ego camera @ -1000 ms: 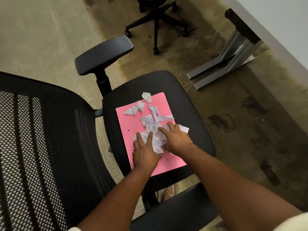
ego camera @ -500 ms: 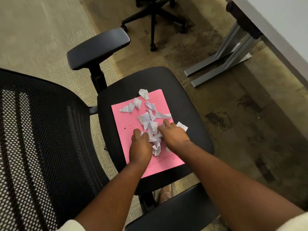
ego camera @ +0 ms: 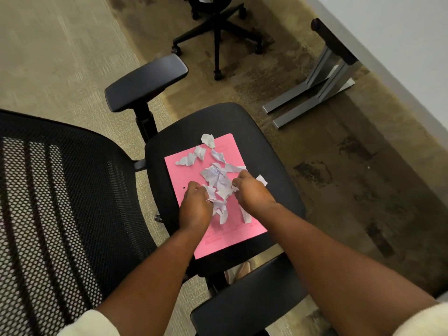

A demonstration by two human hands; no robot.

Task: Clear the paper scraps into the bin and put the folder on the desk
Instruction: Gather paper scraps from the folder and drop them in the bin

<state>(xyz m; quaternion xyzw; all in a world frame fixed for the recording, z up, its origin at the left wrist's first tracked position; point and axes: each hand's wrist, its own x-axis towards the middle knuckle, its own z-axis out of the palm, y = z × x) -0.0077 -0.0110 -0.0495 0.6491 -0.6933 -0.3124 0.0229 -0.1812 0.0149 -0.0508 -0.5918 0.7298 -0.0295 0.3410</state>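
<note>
Pink folder [ego camera: 232, 236] bears crumpled white paper scraps [ego camera: 217, 179], apparently scribbled.

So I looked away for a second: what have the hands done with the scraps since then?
Both hands, the left hand and right hand, went from pressing flat on the paper scraps to curling shut, bunching the pile between them. The pink folder stayed on the chair seat, and the far scraps lie untouched.

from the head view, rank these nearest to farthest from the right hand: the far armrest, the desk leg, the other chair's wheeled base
Measured from the right hand:
1. Far armrest, up and to the left, beside the seat.
2. Desk leg, up and to the right on the floor.
3. Other chair's wheeled base, at the top of the view.
</note>
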